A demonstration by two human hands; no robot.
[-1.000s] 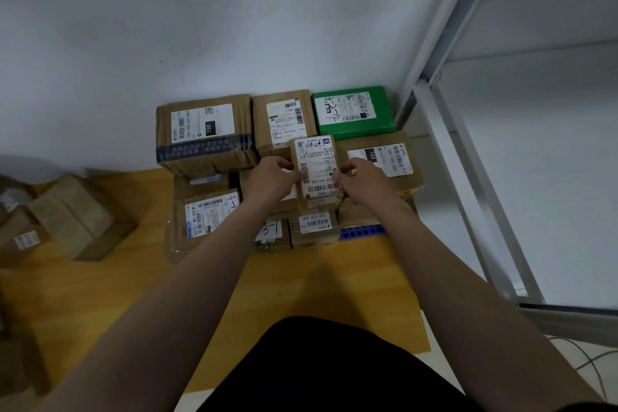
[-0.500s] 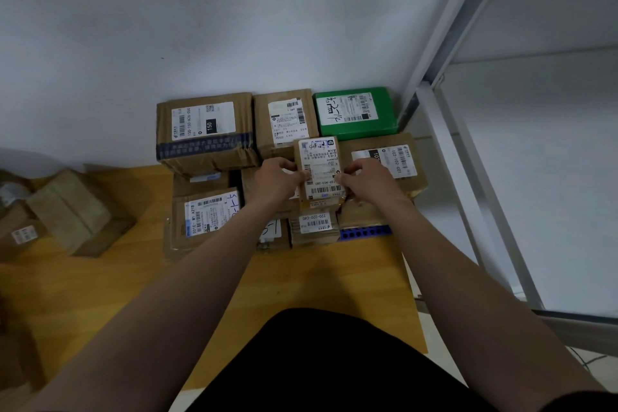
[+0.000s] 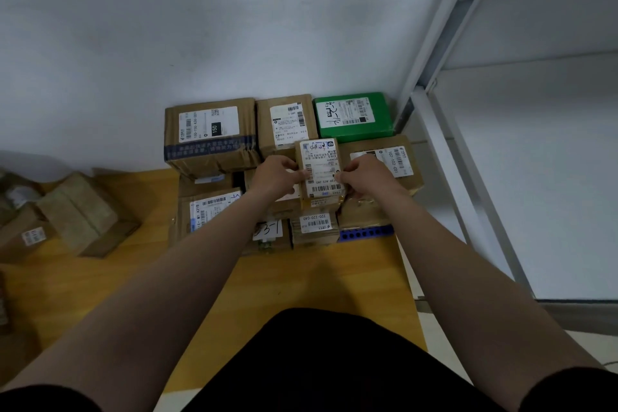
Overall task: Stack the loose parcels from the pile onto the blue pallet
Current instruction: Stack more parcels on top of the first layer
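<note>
A small brown parcel (image 3: 320, 164) with a white label is held between both hands over the middle of the stack. My left hand (image 3: 276, 174) grips its left side and my right hand (image 3: 366, 176) grips its right side. Below lie several stacked parcels: a large brown box (image 3: 209, 135) at back left, a mid brown box (image 3: 286, 122), a green parcel (image 3: 352, 114) at back right and a labelled box (image 3: 389, 159) on the right. Only a strip of the blue pallet (image 3: 366, 233) shows at the stack's front right.
Loose brown parcels (image 3: 83, 214) lie in a pile at the left on the yellow floor (image 3: 317, 281). A white metal rack frame (image 3: 444, 130) stands close on the right. A pale wall rises right behind the stack.
The small parcel has shifted slightly back and up in view, still held by both hands over the stack. Nothing else has moved.
</note>
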